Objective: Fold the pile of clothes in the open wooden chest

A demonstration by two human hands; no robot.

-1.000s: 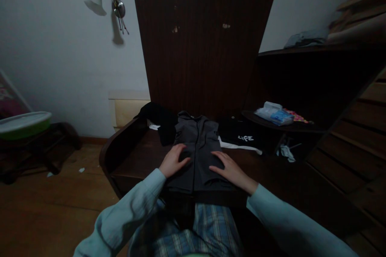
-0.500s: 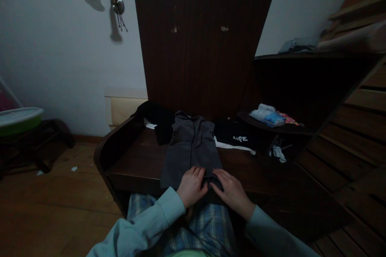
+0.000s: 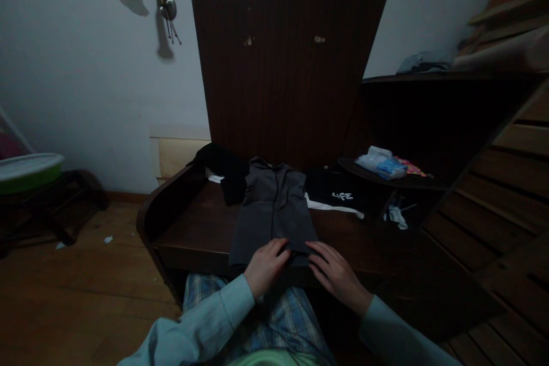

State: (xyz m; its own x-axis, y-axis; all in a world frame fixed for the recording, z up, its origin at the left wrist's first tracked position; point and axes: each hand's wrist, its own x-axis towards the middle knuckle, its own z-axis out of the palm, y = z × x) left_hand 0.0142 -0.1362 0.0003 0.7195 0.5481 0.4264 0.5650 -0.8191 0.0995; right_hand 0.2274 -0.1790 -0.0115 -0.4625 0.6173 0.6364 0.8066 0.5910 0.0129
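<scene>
A dark grey sleeveless vest (image 3: 261, 214) lies front up on the wooden desk, collar toward the back panel and lower hem at the front edge. My left hand (image 3: 266, 266) has its fingers bent over the hem near the middle and pinches the cloth. At the right corner of the hem, my right hand (image 3: 337, 274) holds the fabric between fingertips and thumb. Between the two hands a short stretch of hem shows, slightly raised. The undersides of the fingers are hidden.
Black clothing (image 3: 234, 174) lies left of the vest; a black garment with white lettering (image 3: 328, 189) lies right. Packets (image 3: 381, 163) sit on a small shelf. The desk (image 3: 189, 229) has a raised left side. A green basin (image 3: 32, 171) stands far left.
My left hand has shifted slightly left and my right hand slightly right, so the gap between them is wider. The vest lies almost as before.
</scene>
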